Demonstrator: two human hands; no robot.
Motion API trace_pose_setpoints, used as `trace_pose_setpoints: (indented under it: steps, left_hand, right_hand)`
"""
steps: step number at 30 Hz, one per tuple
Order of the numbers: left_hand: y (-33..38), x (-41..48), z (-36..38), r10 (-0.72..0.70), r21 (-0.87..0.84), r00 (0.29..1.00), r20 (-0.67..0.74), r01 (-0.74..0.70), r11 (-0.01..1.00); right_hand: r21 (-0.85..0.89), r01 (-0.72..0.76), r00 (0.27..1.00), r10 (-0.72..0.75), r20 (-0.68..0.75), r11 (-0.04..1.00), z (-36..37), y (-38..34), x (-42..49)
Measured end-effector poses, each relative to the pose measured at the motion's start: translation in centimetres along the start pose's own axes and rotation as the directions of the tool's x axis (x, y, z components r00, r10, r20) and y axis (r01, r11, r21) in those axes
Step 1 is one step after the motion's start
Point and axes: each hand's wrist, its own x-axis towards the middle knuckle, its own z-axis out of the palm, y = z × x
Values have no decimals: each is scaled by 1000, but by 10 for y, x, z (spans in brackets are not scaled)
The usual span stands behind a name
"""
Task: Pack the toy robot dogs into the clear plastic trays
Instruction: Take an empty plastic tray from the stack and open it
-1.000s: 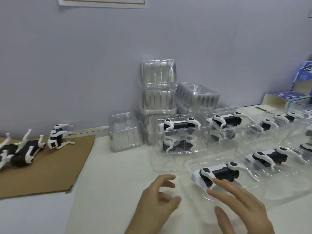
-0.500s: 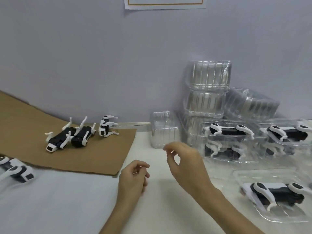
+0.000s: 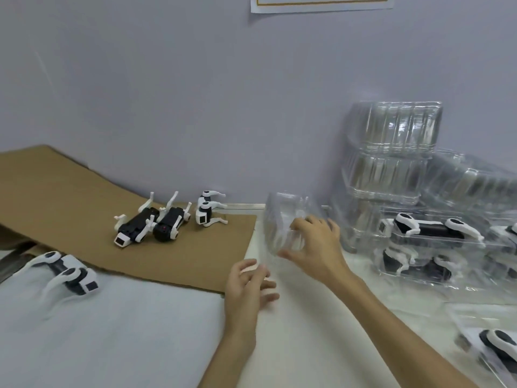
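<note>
Near the back edge of the worktop (image 3: 302, 326), beside the cardboard (image 3: 84, 219), the right hand (image 3: 319, 247) grips a tilted clear tray (image 3: 281, 219), fingers (image 3: 310, 222) over its top, thumb beneath; the left hand (image 3: 244, 287) hovers relaxed, empty.

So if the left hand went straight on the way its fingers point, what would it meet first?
Probably the right hand gripping the empty clear tray, just beyond the left hand; depth is unclear, so it might pass in front.

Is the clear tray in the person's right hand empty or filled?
Empty: the clear tray gripped by the right hand shows only see-through plastic, nothing inside.
</note>
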Motion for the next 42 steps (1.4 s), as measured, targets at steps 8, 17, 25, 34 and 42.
trace_pose_setpoints:
  steps: [8,17,25,34,42]
  left_hand:
    - [25,-12,-4,68,-89,963,261,-47,995]
    - [28,-26,3,188,58,925,330,-218,974]
    - [27,-36,11,186,87,865,466,-255,963]
    - [28,-41,16,214,87,895,391,-268,960]
    - [23,-37,15,131,-2,907,401,-142,990]
  right_hand:
    - [576,68,997,-75,-12,815,-33,-13,-93]
    - [713,-76,997,66,42,697,-60,-22,-100]
    - [787,-113,991,124,48,606,-70,-4,-119]
    - [796,-100,989,148,13,596,-71,-2,-119]
    - [823,-96,990,140,20,560,-77,-2,-120]
